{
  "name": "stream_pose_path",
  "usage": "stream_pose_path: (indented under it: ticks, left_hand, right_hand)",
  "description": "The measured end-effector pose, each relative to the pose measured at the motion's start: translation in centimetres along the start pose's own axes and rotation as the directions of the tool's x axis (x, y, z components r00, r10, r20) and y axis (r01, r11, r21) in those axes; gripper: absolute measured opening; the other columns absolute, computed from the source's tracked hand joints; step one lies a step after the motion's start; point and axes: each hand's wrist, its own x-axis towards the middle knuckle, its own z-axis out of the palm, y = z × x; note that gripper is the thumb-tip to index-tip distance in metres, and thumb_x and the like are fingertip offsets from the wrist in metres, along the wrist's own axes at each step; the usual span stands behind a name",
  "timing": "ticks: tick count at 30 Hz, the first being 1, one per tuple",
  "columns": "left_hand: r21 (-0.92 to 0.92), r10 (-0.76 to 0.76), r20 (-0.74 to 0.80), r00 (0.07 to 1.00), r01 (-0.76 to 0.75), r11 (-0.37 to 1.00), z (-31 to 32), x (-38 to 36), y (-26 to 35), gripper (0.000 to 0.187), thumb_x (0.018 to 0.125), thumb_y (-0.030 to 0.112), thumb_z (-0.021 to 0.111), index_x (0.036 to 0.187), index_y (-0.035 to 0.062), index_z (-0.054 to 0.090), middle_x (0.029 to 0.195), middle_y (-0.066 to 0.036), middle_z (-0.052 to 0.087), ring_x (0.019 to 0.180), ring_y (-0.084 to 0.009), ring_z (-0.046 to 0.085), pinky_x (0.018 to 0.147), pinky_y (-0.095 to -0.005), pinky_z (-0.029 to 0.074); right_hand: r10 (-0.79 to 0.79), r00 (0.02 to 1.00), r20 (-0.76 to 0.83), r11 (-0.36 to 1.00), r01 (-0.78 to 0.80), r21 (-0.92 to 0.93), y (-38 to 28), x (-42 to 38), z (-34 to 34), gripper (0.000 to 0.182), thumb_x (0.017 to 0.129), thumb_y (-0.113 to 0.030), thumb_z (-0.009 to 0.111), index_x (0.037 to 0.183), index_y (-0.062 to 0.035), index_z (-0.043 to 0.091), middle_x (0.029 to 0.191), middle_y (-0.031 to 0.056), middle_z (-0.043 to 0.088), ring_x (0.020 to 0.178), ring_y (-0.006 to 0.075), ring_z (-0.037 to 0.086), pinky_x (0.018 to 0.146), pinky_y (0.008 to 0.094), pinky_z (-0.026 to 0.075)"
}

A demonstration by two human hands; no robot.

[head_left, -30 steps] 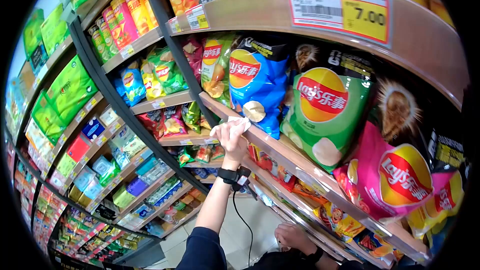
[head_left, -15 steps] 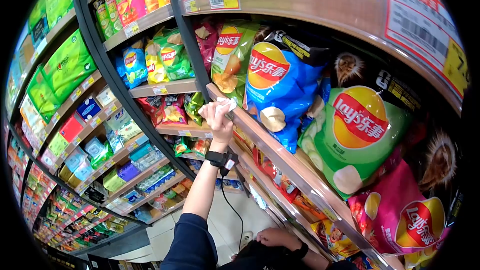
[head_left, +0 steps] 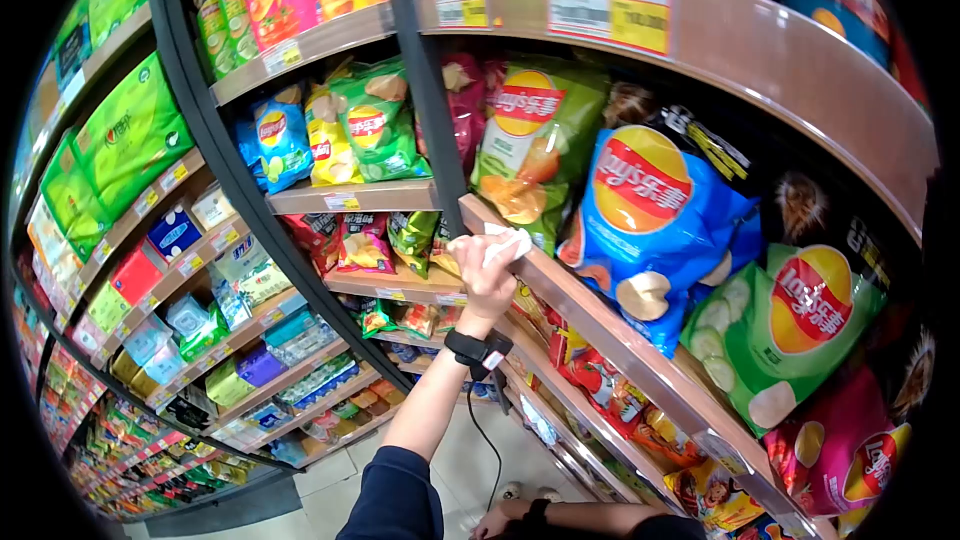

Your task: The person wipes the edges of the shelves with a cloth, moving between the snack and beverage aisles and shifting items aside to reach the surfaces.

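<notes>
My left hand [head_left: 484, 272] is closed around a crumpled white tissue [head_left: 508, 242] and presses it to the front edge of a wooden shelf [head_left: 640, 325], close to the shelf's left end. A black strap with a small cabled device [head_left: 478, 350] circles that wrist. Just behind the edge stands a light green bag of chips [head_left: 530, 140], with a blue bag of chips [head_left: 645, 230] to its right. Low at the bottom border hangs my right hand [head_left: 493, 520], away from the shelves; its fingers are partly cut off by the frame.
Farther right along the shelf are a green chip bag [head_left: 790, 325] and a pink chip bag [head_left: 835, 450]. A dark upright post [head_left: 428, 70] separates the bays. Left shelves carry tissue packs [head_left: 130, 150]. A black cable [head_left: 482, 430] hangs over the tiled floor [head_left: 440, 480].
The view has turned, so the shelves and my left hand sit farther right and lower. The left hand stays near the shelf's end with the tissue. My right hand appears lower.
</notes>
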Motion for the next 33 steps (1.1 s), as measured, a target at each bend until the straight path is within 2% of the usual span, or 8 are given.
stream_pose_path:
  ticks: [3, 4, 11, 12, 20, 27, 30, 33]
  left_hand:
    - [-0.056, 0.003, 0.023, 1.0, -0.002, 0.998, -0.1, 0.0, -0.9, 0.033, 0.059, -0.002, 0.052, 0.087, 0.0095, 0.066, 0.092, -0.007, 0.063, 0.08, -0.025, 0.05, 0.076, -0.0382, 0.034]
    - [-0.051, -0.009, 0.026, 1.0, 0.01, 0.999, -0.2, 0.0, -1.3, 0.033, 0.059, -0.003, 0.052, 0.087, 0.009, 0.066, 0.09, -0.007, 0.062, 0.079, -0.0252, 0.05, 0.075, -0.0381, 0.034]
    - [-0.026, -0.017, 0.043, 0.999, 0.018, 0.999, -1.0, 1.3, -3.3, 0.027, 0.06, -0.01, 0.048, 0.079, 0.0043, 0.061, 0.083, -0.009, 0.062, 0.075, -0.0258, 0.052, 0.069, -0.0352, 0.033]
    - [-0.032, -0.001, 0.037, 0.999, 0.002, 0.999, -0.9, 1.6, -3.6, 0.027, 0.06, -0.01, 0.048, 0.079, 0.0043, 0.061, 0.083, -0.009, 0.062, 0.075, -0.0261, 0.052, 0.069, -0.0355, 0.033]
    - [-0.005, -0.008, 0.064, 0.998, 0.008, 1.0, -0.6, 1.9, -6.0, 0.034, 0.057, -0.009, 0.045, 0.083, 0.004, 0.061, 0.083, -0.011, 0.058, 0.077, -0.0291, 0.049, 0.07, -0.0384, 0.034]
    - [-0.046, -0.056, 0.055, 0.997, 0.059, 0.997, -0.1, 1.9, -5.9, 0.033, 0.057, -0.011, 0.041, 0.08, 0.003, 0.06, 0.082, -0.012, 0.058, 0.076, -0.0309, 0.05, 0.07, -0.0389, 0.035]
    - [-0.06, -0.067, 0.051, 0.996, 0.07, 0.996, 0.0, 1.8, -5.9, 0.032, 0.058, -0.011, 0.042, 0.08, 0.003, 0.06, 0.082, -0.012, 0.059, 0.076, -0.0309, 0.05, 0.069, -0.0388, 0.035]
    - [-0.09, -0.073, 0.043, 0.996, 0.077, 0.993, 0.2, 1.7, -6.2, 0.032, 0.058, -0.011, 0.042, 0.081, 0.0028, 0.061, 0.082, -0.012, 0.059, 0.076, -0.0303, 0.05, 0.069, -0.0384, 0.036]
  right_hand:
    - [0.252, 0.967, 0.033, 0.956, -0.254, 0.148, -1.0, -1.4, -1.4, 0.048, 0.086, -0.038, 0.055, 0.128, -0.0166, 0.05, 0.108, 0.0031, 0.062, 0.091, 0.0162, 0.055, 0.072, 0.0337, 0.045]
    - [0.027, 0.997, -0.076, 0.99, -0.016, 0.143, 2.5, 0.3, -0.4, 0.049, 0.084, -0.038, 0.057, 0.129, -0.0207, 0.05, 0.103, 0.0011, 0.06, 0.085, 0.0161, 0.053, 0.069, 0.0332, 0.044]
    - [0.057, 0.983, -0.174, 0.992, -0.035, 0.124, -4.6, -7.4, -3.0, 0.046, 0.083, -0.017, 0.061, 0.127, -0.009, 0.049, 0.125, 0.0097, 0.053, 0.11, 0.0239, 0.05, 0.093, 0.0374, 0.04]
    - [0.025, 0.983, -0.183, 0.995, -0.007, 0.096, -2.3, -6.7, -2.8, 0.052, 0.082, -0.025, 0.058, 0.131, -0.0151, 0.046, 0.113, 0.0047, 0.055, 0.095, 0.0189, 0.051, 0.073, 0.034, 0.045]
    - [0.366, 0.919, -0.144, 0.748, -0.199, 0.633, -4.8, -12.7, -0.6, 0.058, 0.082, -0.028, 0.06, 0.137, -0.025, 0.041, 0.116, 0.0011, 0.055, 0.089, 0.0163, 0.052, 0.068, 0.0288, 0.047]
    - [0.309, 0.949, -0.057, 0.933, -0.291, 0.212, -5.8, -8.7, -5.0, 0.071, 0.079, -0.008, 0.059, 0.142, -0.023, 0.03, 0.139, 0.0055, 0.039, 0.113, 0.0195, 0.045, 0.086, 0.0331, 0.042]
    - [-0.051, 0.978, -0.204, 0.969, 0.098, 0.225, -0.1, -4.3, -4.2, 0.083, 0.066, 0.006, 0.052, 0.142, -0.02, 0.031, 0.141, 0.0093, 0.038, 0.11, 0.0206, 0.047, 0.084, 0.031, 0.043]
    - [0.142, 0.979, -0.147, 0.959, -0.099, 0.266, -7.8, -6.5, -5.3, 0.089, 0.061, 0.009, 0.047, 0.144, -0.019, 0.028, 0.139, 0.0111, 0.041, 0.112, 0.0213, 0.047, 0.089, 0.0289, 0.041]
